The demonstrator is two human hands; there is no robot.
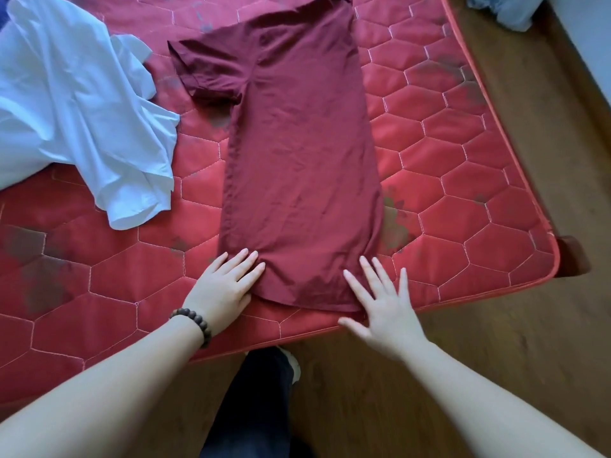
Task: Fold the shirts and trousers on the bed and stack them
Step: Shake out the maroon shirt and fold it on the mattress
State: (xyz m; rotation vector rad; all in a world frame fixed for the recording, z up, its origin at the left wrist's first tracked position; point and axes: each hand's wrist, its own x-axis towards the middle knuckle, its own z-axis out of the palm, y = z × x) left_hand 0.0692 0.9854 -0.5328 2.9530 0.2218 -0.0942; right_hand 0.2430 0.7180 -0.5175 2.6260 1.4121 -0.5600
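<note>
Your left hand (224, 285) and right hand (380, 309), fingers spread flat, press the near hem corners of the half-folded maroon cotton shirt (297, 153), whose long axis runs straight away from you up the red quilted bed (463, 180).

Left hand (224, 285) flat, right hand (380, 309) splayed — both arms outstretched

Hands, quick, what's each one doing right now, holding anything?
Left hand: open, fingers flat on the maroon shirt hem.
Right hand: open, fingers spread at the hem's other corner, holding nothing.
</note>
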